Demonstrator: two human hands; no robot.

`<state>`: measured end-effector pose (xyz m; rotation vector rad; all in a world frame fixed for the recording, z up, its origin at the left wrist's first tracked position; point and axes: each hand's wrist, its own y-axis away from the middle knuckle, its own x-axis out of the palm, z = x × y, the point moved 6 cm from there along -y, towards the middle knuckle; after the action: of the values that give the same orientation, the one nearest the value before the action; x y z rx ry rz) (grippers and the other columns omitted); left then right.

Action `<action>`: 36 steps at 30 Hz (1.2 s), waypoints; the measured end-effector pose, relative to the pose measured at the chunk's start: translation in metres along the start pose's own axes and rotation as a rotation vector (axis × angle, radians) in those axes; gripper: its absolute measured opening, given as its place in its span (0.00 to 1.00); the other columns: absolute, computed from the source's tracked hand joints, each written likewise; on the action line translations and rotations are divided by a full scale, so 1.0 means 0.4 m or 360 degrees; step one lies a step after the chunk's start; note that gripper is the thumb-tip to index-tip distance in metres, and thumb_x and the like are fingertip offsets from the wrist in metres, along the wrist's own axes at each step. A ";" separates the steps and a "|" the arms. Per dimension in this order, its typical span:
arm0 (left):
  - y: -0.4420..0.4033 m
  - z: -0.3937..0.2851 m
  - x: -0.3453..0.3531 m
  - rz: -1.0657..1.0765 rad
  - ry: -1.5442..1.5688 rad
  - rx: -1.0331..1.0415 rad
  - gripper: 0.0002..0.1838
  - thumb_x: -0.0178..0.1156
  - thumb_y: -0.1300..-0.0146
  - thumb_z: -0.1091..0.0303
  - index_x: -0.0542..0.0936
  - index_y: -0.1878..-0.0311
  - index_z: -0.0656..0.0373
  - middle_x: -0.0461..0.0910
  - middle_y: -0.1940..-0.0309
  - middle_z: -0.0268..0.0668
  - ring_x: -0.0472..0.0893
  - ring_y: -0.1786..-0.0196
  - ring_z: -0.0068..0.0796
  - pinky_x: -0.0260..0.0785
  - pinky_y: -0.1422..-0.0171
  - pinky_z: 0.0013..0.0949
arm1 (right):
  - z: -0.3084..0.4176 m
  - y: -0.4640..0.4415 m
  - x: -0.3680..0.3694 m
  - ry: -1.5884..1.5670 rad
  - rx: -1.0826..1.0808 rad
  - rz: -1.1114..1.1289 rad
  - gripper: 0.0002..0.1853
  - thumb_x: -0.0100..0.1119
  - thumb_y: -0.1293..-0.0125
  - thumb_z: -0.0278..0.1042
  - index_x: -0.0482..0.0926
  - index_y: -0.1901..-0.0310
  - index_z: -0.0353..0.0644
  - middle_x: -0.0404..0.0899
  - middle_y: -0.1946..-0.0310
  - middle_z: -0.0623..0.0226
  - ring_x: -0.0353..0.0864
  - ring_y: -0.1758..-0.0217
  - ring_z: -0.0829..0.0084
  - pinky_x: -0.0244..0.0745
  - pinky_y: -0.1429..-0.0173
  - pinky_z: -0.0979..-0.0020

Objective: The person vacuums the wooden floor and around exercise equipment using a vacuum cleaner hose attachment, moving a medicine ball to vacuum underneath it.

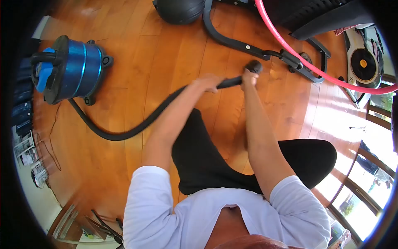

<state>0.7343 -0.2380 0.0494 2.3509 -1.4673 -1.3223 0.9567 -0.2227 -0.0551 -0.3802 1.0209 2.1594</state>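
Observation:
A black vacuum hose (143, 125) runs in a curve from the blue vacuum cleaner (83, 68) on the left to my hands. My left hand (208, 83) is closed around the hose, slightly blurred. Farther along, close to the hose's end, my right hand (249, 78) grips it just below a dark round brush nozzle (254, 66). The nozzle is near the black frame of an exercise machine (236, 45), apart from it as far as I can see. My legs are bent below, in black trousers (207, 162).
A black ball (180, 10) lies at the top. A pink tube (286, 43) arcs across the upper right, over the machine's frame. A device with a black disc (363, 63) stands at the far right. On the left, a thin cord (52, 143) trails over the wooden floor (99, 166).

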 end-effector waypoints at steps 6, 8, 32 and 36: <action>0.469 0.063 -0.115 -0.0288 0.0223 -0.0735 0.32 0.62 0.51 0.73 0.70 0.38 0.55 0.82 0.60 0.53 0.82 0.55 0.52 0.73 0.51 0.50 | 0.025 0.351 0.480 -0.0020 -0.0208 0.0808 0.27 0.57 0.35 0.35 0.53 0.43 0.32 0.75 0.70 0.45 0.82 0.78 0.53 0.81 0.76 0.49; 0.554 0.047 -0.086 -0.0329 0.0372 -0.0914 0.32 0.64 0.49 0.69 0.68 0.38 0.61 0.81 0.60 0.57 0.82 0.54 0.55 0.72 0.50 0.50 | 0.011 0.443 0.540 0.0122 -0.0323 0.1082 0.25 0.57 0.34 0.34 0.57 0.45 0.31 0.75 0.70 0.45 0.82 0.78 0.54 0.80 0.78 0.51; 0.037 0.212 -0.853 -0.1351 -0.0151 -0.0818 0.32 0.58 0.37 0.39 0.68 0.30 0.33 0.55 0.24 0.42 0.49 0.22 0.57 0.48 0.26 0.69 | 0.290 0.326 0.263 0.0265 0.0056 0.1200 0.20 0.54 0.31 0.34 0.59 0.45 0.37 0.70 0.64 0.49 0.79 0.81 0.55 0.82 0.80 0.54; -0.093 0.323 -0.960 -0.1308 -0.0439 -0.0936 0.32 0.55 0.37 0.36 0.67 0.29 0.28 0.54 0.23 0.36 0.46 0.21 0.55 0.42 0.26 0.73 | 0.293 0.346 0.237 0.0237 0.0044 0.1266 0.22 0.53 0.31 0.36 0.55 0.43 0.40 0.69 0.61 0.48 0.79 0.81 0.57 0.81 0.81 0.58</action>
<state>0.6042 0.1206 0.1912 2.4394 0.0085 -1.9357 0.7957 -0.1487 0.0477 -0.1217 1.4579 2.8359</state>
